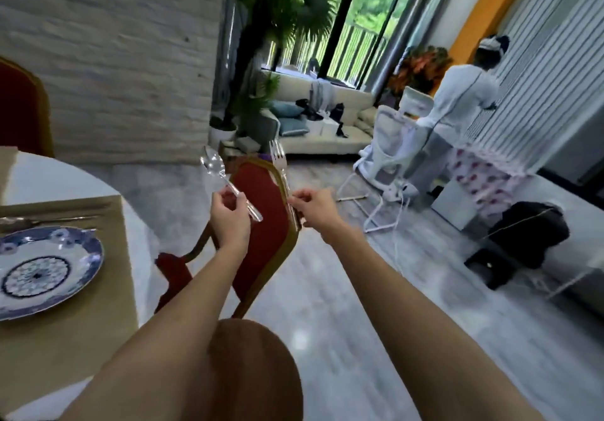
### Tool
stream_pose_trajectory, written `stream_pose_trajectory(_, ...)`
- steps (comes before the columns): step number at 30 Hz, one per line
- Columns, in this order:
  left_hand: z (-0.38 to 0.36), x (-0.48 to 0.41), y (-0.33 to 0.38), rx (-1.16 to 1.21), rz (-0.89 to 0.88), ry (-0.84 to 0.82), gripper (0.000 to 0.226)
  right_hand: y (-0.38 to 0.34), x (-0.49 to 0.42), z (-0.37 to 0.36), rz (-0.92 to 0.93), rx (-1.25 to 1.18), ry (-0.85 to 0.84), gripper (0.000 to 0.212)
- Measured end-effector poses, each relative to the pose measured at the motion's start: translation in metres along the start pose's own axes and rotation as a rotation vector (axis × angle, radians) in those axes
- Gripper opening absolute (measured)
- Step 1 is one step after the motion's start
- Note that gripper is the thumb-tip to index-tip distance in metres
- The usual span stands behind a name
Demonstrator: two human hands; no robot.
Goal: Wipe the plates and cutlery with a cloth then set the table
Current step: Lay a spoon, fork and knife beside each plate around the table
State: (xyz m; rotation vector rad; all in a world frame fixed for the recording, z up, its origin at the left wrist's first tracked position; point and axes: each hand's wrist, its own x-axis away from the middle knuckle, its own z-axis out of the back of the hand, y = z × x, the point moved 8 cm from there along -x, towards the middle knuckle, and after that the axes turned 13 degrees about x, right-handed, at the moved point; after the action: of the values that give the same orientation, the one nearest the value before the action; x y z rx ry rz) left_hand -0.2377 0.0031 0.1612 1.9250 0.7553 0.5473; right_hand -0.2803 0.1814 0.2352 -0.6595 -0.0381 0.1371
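My left hand [228,216] holds a shiny spoon [214,164] by its handle, bowl pointing up. My right hand [312,206] pinches a fork [277,155] by its handle, tines up. Both hands are raised in the air over a red chair, to the right of the table. A blue-and-white patterned plate [49,270] lies on a tan placemat [65,332] at the left, on the white round table [42,178]. Above the plate, more cutlery [42,219] rests on the placemat. No cloth is in view.
A red chair with a gold frame [261,227] stands just beyond my hands; another red chair [19,110] is at the far left. A person in white [464,100] stands at the right by white chairs. A sofa, plants and a black bag lie beyond.
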Motion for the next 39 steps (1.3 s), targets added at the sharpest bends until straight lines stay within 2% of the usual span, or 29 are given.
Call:
stream_pose_trajectory(4, -0.051, -0.009, -0.022, -0.007, -0.011, 0.137, 0.019, 0.041, -0.053, 0.021, 0.024, -0.067, -0.041, 0.011)
stream_pose_trajectory(9, -0.107, -0.036, -0.035, -0.064, -0.044, 0.115, 0.016, 0.065, -0.116, 0.044, 0.038, -0.149, -0.05, 0.01)
stream_pose_trajectory(13, -0.125, -0.062, -0.056, -0.074, -0.062, 0.198, 0.016, 0.071, -0.178, 0.035, 0.051, -0.148, -0.134, 0.012)
stream_pose_trajectory(18, -0.138, -0.093, -0.07, -0.071, -0.121, 0.308, 0.007, 0.05, -0.253, 0.026, 0.277, -0.099, -0.194, 0.009)
stream_pose_trajectory(24, -0.154, -0.142, -0.071, 0.004, -0.192, 0.501, 0.008, 0.037, -0.307, 0.015, 0.515, -0.073, -0.337, 0.015)
stream_pose_trajectory(28, -0.16, -0.154, -0.056, -0.048, -0.277, 0.569, 0.006, 0.017, -0.357, -0.002, 0.529, -0.176, -0.403, 0.014)
stream_pose_trajectory(33, -0.135, -0.195, -0.024, -0.101, -0.368, 0.695, 0.006, -0.038, -0.407, -0.048, 0.596, -0.262, -0.608, 0.005)
stream_pose_trajectory(39, -0.089, -0.283, -0.004, 0.009, -0.437, 0.899, 0.008, -0.128, -0.464, -0.12, 0.66, -0.306, -0.789, 0.022)
